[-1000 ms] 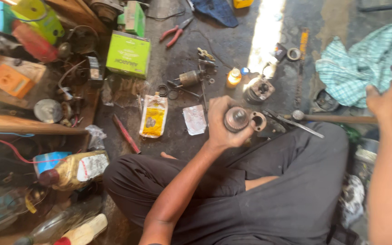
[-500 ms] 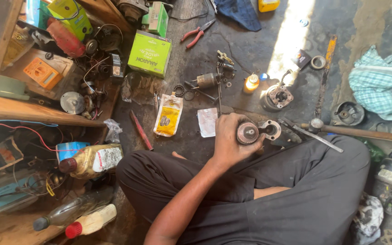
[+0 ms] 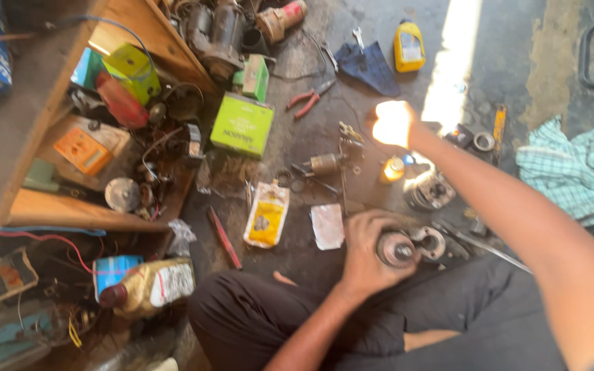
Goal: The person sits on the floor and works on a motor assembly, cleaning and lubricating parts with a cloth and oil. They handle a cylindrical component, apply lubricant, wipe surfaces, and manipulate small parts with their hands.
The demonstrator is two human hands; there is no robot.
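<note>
Left hand held a round metal motor part; right hand reached out over the floor.

Left hand [image 3: 366, 251] was closed around a cylindrical metal motor part [image 3: 396, 249] just above the lap, beside a ring-shaped housing [image 3: 431, 242] on the concrete floor [image 3: 517, 62]. Right hand [image 3: 393, 124] was extended into a sunlit patch, overexposed; open or closed, cannot tell. It hovered near a small orange-capped bottle [image 3: 393, 168] and a small motor [image 3: 326, 163]. Red-handled pliers [image 3: 309, 99] and a green box [image 3: 243, 126] lay further off.

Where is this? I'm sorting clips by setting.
Likely a small motor repair workshop, worked on the floor: the left hand grips a round metal motor part, with red-handled pliers and an oil bottle lying nearby.
</note>
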